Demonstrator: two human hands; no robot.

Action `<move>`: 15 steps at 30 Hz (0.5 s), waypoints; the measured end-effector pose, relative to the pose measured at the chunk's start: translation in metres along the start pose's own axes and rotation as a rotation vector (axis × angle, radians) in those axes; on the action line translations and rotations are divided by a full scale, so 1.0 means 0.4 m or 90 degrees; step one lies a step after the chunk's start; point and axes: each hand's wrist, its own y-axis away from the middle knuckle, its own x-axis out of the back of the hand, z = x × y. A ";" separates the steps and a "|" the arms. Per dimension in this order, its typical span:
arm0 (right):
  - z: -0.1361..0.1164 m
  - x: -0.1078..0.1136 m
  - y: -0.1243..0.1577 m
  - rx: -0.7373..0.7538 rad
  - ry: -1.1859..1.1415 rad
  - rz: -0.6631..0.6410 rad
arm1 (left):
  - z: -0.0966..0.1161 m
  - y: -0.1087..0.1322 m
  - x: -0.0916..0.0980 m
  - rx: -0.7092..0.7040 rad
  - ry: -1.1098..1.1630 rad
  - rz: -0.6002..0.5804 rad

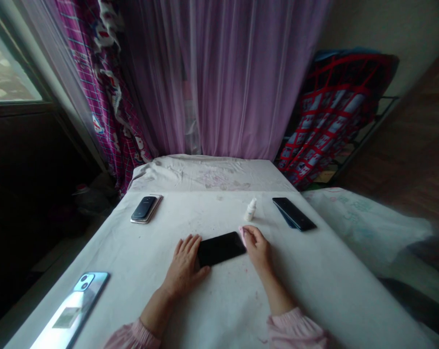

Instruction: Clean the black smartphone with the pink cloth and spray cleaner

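A smartphone with a dark screen lies face up on the white tablecloth, slightly tilted toward the upper right. My left hand grips its left end, fingers along the far side and thumb at the near corner. Between the fingertips of my right hand is a small pink cloth, pinched against the phone's right end. Most of the cloth is hidden by my fingers. Just beyond that hand, a small white bottle stands upright.
Two stacked phones lie at the far left of the table, and two more overlapping dark phones at the right. A shiny light-blue phone lies back up at the near left. Purple curtains hang behind the table.
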 end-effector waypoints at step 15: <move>-0.004 -0.008 0.013 0.269 0.387 -0.078 | -0.023 -0.016 -0.005 0.043 -0.001 -0.029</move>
